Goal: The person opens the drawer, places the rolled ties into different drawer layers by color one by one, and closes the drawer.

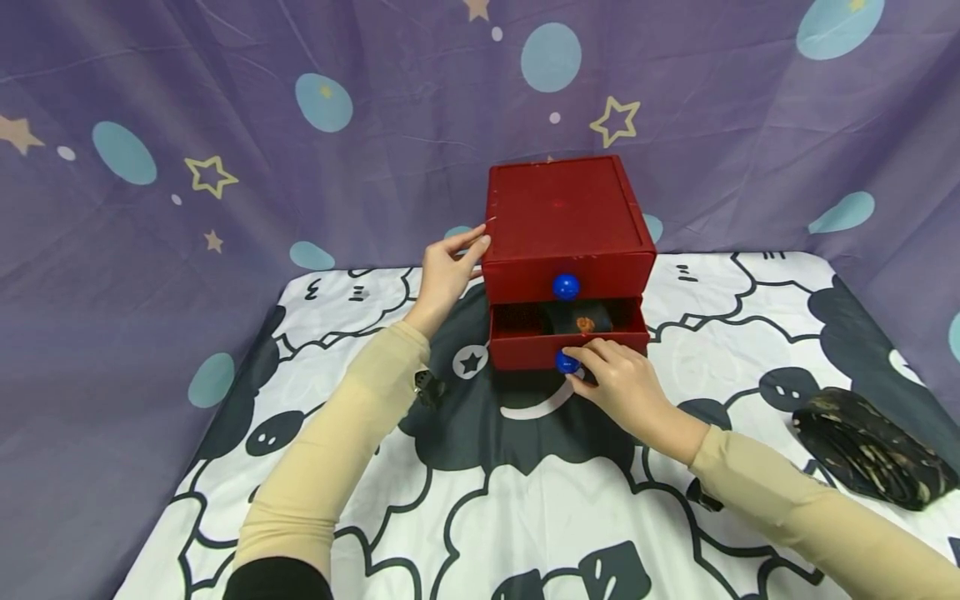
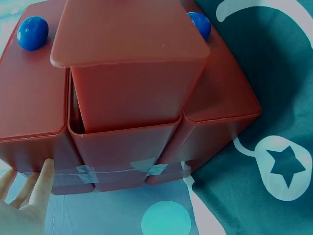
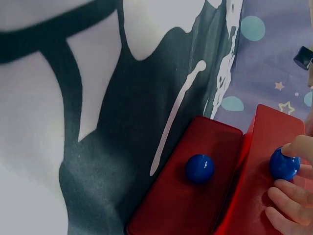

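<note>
I'm watching a sheep-print cloth (image 1: 525, 517) under purple starry drapes (image 1: 187, 100). My left hand (image 1: 446, 271), fingers straight, is steadying the red plastic drawer box (image 1: 562, 217); my right hand (image 1: 626, 392) is pinching the half-open lower drawer's blue round knob (image 1: 566, 362).

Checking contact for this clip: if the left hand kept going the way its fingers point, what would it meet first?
The left hand points at the red plastic drawer box; its fingertips already look to be touching the box's left side wall, so nothing else lies between.

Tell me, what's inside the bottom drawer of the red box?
The bottom drawer is partly pulled out. Inside lies a dark rolled thing with an orange mark. The rest of the drawer is hidden under the red box.
</note>
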The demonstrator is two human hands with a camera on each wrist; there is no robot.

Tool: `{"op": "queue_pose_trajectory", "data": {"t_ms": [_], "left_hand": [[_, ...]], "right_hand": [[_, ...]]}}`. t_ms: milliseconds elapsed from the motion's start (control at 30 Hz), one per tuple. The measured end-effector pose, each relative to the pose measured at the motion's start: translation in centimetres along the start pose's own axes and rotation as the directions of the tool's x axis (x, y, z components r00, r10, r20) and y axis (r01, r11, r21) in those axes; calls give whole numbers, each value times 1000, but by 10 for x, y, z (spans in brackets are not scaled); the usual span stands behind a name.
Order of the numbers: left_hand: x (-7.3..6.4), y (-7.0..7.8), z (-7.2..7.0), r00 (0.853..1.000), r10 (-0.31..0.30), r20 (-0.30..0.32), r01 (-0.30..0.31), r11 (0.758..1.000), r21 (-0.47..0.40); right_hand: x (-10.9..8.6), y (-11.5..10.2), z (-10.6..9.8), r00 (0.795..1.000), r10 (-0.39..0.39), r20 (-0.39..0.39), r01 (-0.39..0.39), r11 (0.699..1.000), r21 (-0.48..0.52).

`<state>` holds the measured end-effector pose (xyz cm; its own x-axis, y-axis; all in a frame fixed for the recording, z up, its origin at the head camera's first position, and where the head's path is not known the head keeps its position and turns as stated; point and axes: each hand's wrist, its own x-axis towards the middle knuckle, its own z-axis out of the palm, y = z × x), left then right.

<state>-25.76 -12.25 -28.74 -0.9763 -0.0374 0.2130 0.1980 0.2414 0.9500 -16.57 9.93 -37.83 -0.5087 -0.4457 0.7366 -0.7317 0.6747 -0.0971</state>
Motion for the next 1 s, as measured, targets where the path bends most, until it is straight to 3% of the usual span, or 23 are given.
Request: {"op": "queue_pose_trajectory", "data": {"t_ms": [1000], "left_hand": [[0,-1,0,1000,6,-6,-7,1000,-1]], "right_hand": [[15,17,12,997,71,3,-71,997,4]]}}
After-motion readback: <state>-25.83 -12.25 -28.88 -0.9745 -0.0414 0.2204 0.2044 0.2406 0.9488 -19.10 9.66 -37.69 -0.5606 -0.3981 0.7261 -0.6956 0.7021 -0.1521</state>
